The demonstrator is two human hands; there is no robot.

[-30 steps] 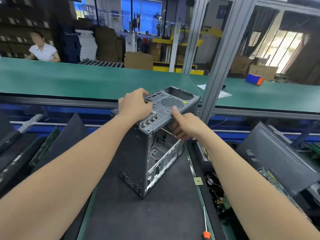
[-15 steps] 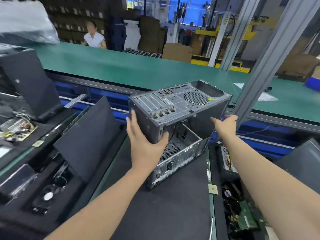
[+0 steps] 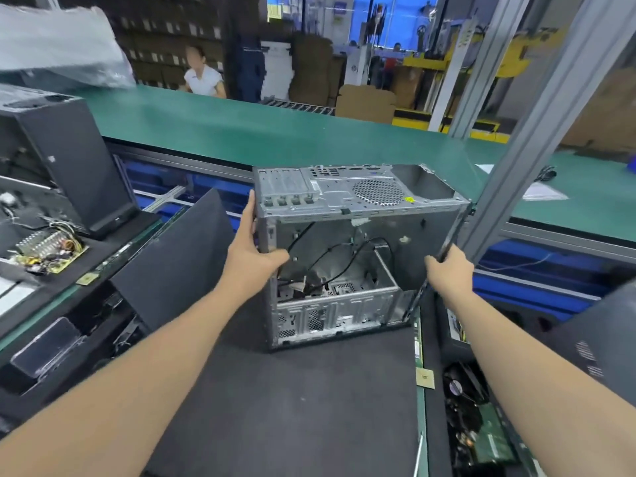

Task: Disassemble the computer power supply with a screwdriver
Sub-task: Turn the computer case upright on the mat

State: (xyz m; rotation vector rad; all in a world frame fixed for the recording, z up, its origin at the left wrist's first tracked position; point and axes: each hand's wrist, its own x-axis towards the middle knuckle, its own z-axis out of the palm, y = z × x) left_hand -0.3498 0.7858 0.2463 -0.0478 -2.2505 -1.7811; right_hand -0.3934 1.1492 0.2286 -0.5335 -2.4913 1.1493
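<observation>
A grey metal computer case [image 3: 358,201] stands on end on the dark mat [image 3: 292,401], its open side facing me and its rear panel turned up. Black cables and a drive cage show inside; the power supply bay at the top right looks hollow. My left hand [image 3: 254,253] grips the case's left front edge, thumb inside the opening. My right hand [image 3: 447,270] grips the case's right edge. A screwdriver shaft [image 3: 419,452] lies at the mat's right border, its handle out of view.
Black side panels [image 3: 172,266] lean left of the mat. A bare circuit board [image 3: 48,251] and a black tower [image 3: 72,163] sit at far left. Boards and a fan [image 3: 457,387] fill a bin on the right. An aluminium post [image 3: 537,125] rises behind the case.
The case has been turned so its open side faces me. My left hand shifted from the corner to the left edge, and my right hand came onto the right edge.
</observation>
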